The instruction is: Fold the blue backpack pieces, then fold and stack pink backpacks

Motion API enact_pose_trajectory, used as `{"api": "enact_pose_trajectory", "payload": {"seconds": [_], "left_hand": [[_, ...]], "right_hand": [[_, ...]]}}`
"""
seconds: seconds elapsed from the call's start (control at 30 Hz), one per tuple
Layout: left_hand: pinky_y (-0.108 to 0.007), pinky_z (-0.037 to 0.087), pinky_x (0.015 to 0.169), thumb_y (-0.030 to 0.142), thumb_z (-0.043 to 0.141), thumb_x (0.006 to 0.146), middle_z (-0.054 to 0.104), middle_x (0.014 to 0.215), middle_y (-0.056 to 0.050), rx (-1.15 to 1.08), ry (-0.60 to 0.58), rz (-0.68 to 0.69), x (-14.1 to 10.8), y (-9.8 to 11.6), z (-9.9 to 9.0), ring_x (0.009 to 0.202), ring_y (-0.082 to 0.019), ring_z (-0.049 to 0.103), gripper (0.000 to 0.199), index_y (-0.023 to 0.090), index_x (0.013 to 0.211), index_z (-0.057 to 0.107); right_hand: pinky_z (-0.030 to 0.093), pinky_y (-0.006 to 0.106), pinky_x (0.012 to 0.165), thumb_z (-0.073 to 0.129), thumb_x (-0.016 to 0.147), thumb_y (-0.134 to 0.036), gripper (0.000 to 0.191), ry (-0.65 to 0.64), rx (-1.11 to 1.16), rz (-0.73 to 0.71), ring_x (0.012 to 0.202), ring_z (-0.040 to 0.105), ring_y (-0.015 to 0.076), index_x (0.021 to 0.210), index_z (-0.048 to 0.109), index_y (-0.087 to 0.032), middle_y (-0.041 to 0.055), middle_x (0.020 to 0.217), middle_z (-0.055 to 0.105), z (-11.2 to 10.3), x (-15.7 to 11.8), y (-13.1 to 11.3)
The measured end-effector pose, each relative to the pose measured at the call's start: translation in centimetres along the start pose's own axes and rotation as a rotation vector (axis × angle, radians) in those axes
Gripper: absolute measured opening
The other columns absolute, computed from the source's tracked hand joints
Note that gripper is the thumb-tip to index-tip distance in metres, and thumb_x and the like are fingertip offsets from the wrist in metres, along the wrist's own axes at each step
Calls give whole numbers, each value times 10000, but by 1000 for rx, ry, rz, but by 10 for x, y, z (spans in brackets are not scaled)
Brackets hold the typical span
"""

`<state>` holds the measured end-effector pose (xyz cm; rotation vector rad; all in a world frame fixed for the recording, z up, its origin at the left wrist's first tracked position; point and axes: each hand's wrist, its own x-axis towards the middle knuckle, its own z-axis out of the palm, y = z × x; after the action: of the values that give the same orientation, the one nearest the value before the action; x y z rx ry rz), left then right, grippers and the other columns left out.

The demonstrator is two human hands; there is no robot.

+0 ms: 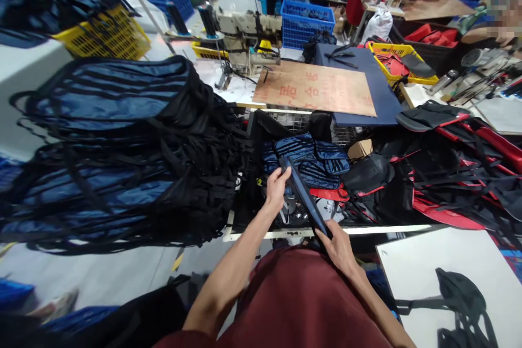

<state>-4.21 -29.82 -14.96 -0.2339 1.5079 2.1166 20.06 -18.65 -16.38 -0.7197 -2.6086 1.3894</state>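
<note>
A long, narrow dark blue fabric piece with black edges (305, 196) stretches slantwise between my hands. My left hand (277, 187) pinches its upper end, thumb on top. Its lower end is gripped by my right hand (336, 244), close to my body. Just beyond the strip, several blue-and-black striped fabric pieces (308, 155) lie in a dark bin. A red piece (329, 194) and some grey-white parts (328, 209) show beneath them. The exact kind of the held piece cannot be made out.
A tall stack of blue-and-black bags (110, 98) stands at my left. Black-and-red bags (444, 163) are heaped at right. Ahead are a sewing machine (248, 38) and a brown board (314, 87). A white board (444, 266) holding a black strapped piece (463, 296) lies at lower right.
</note>
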Motion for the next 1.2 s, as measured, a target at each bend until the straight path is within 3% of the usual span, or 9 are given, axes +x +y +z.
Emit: {"api": "enact_pose_trajectory", "payload": {"seconds": [0.2, 0.4, 0.5, 0.6, 0.7, 0.77, 0.83, 0.97, 1.2], "left_hand": [[-232, 448, 563, 649, 804, 949, 599, 728, 58, -6, -387, -23, -40, -12, 21, 539, -110, 511, 638, 216, 1385, 633], [-229, 348, 532, 705, 710, 1001, 570, 718, 39, 234, -664, -65, -70, -17, 27, 549, -100, 443, 792, 146, 1556, 619], [-254, 419, 589, 671, 792, 926, 678, 766, -15, 552, -619, 60, -46, 29, -17, 650, -160, 560, 630, 199, 1343, 797], [-299, 500, 699, 601, 899, 771, 786, 844, -15, 929, -166, 276, -4, 98, -99, 788, -235, 665, 416, 259, 1005, 857], [-279, 489, 777, 467, 762, 902, 710, 720, 67, 1236, 23, 293, 36, 153, -170, 766, -188, 650, 265, 249, 1041, 821], [-288, 502, 804, 404, 739, 893, 706, 743, 73, 1327, 62, 326, 54, 166, -184, 801, -202, 686, 301, 256, 1143, 816], [-345, 553, 899, 398, 817, 803, 790, 956, 22, 1320, -13, 424, 62, 161, -168, 973, -275, 740, 472, 263, 1254, 794], [-518, 468, 1216, 432, 930, 719, 748, 1397, -123, 1031, -172, 640, 35, 121, -82, 1366, -405, 627, 597, 266, 1272, 781], [-372, 547, 942, 574, 756, 979, 764, 1102, -88, 342, -597, 186, -55, 43, 59, 1009, -257, 686, 433, 184, 1166, 749]], "right_hand": [[562, 383, 997, 622, 1030, -676, 541, -37, 255, 133, 1108, 705, 280, 1307, 718, -221, 77, 1217, 784, -2, 28, -16], [503, 378, 849, 454, 1045, -716, 541, 310, 43, 230, 898, 672, 280, 1094, 695, -234, 91, 967, 764, 3, 66, -20], [446, 380, 811, 400, 1034, -724, 564, 517, -119, 253, 869, 637, 288, 1026, 680, -234, 115, 940, 741, -53, 85, 12], [390, 392, 789, 404, 994, -770, 585, 750, -261, 393, 852, 591, 291, 922, 642, -240, 146, 905, 715, -146, 91, 60], [365, 400, 774, 414, 964, -839, 615, 772, -319, 452, 794, 530, 264, 787, 563, -269, 109, 786, 657, -217, 84, 94], [363, 393, 759, 401, 953, -897, 661, 765, -281, 384, 763, 495, 239, 736, 507, -281, 53, 708, 592, -230, 78, 95], [357, 377, 727, 398, 947, -933, 691, 801, -197, 318, 727, 453, 212, 717, 462, -285, -1, 658, 510, -218, 75, 79], [374, 344, 683, 480, 992, -874, 648, 771, -9, 162, 700, 434, 188, 771, 506, -266, -32, 691, 488, -147, 76, 23], [549, 419, 718, 592, 921, -874, 613, 447, -64, -47, 737, 700, 320, 837, 716, -279, 110, 800, 742, 6, 42, 10]]}}
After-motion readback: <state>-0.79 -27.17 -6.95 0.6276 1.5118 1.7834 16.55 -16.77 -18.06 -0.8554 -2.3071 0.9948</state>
